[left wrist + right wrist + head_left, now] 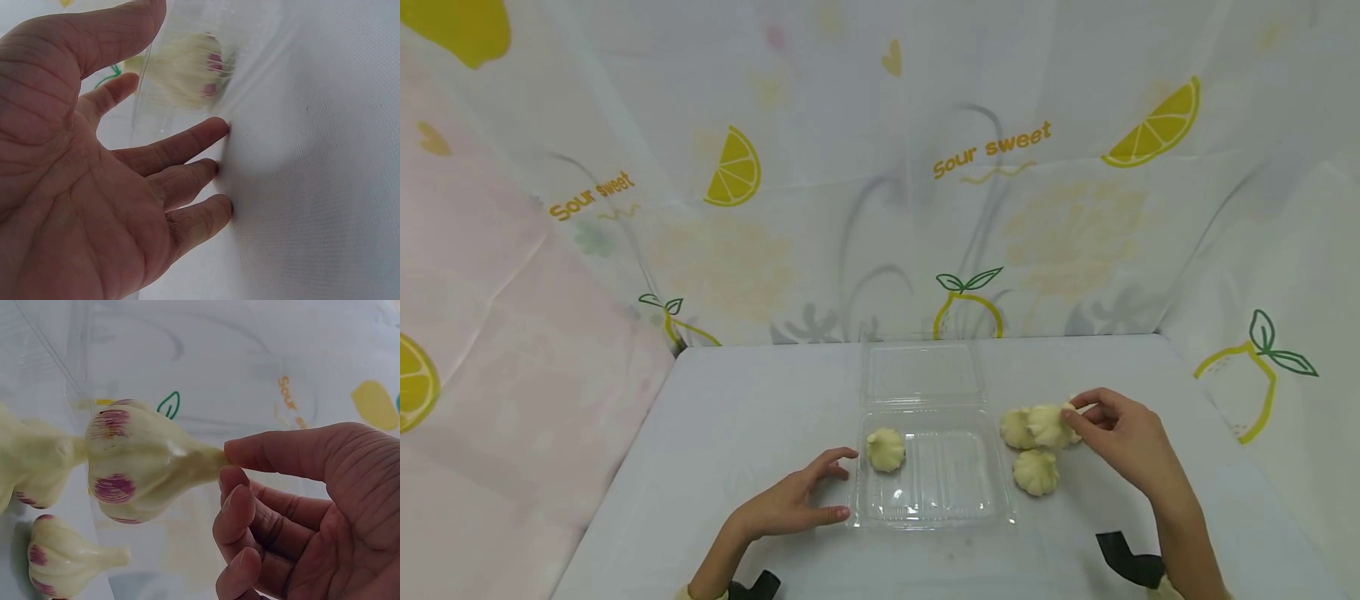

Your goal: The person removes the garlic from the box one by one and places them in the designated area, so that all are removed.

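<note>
My right hand [1126,440] pinches a garlic bulb [140,464] by its stem, between thumb and fingertips. The bulb is pale cream with purple streaks around its base. Just left of it, other garlic bulbs [1036,473] lie in a group on the table, partly overlapped by the held one. A transparent plastic clamshell box [958,525] stands in the middle with its lid [922,372] folded back. Inside the box, at its left, sits one garlic bulb [886,450]. Beside the box's left wall is my left hand [792,502], fingers extended and holding nothing; whether they touch it I cannot tell.
A white-covered table [722,417] carries everything. A curtain [850,233] with lemon prints hangs behind it and along the sides. Black straps [1127,562] show at both wrists.
</note>
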Demonstrator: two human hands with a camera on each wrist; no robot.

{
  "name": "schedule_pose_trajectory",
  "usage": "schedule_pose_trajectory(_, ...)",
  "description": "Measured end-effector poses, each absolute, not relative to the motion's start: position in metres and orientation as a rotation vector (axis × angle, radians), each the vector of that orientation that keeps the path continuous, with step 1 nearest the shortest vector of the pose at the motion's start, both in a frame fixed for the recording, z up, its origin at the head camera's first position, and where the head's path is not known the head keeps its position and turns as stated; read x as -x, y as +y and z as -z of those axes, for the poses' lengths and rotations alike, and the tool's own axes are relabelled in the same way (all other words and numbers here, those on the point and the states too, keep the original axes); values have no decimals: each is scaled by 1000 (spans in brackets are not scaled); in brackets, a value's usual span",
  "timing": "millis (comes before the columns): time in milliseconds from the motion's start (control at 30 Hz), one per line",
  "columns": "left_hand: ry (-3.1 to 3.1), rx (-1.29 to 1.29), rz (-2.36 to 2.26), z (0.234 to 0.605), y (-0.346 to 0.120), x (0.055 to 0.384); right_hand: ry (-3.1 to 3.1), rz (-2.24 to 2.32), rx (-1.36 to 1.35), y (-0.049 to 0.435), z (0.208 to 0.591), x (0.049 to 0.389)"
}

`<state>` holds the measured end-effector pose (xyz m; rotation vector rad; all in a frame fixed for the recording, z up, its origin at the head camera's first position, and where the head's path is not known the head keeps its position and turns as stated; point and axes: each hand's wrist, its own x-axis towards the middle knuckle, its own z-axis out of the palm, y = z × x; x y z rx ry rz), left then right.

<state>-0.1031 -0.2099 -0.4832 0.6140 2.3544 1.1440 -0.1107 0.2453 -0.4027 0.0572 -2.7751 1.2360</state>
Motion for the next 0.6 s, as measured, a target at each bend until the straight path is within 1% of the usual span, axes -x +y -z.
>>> schedule_pose_trajectory(600, 2338, -589, -1158, 483, -210, 103, -2880, -1145, 13, 262, 410, 106)
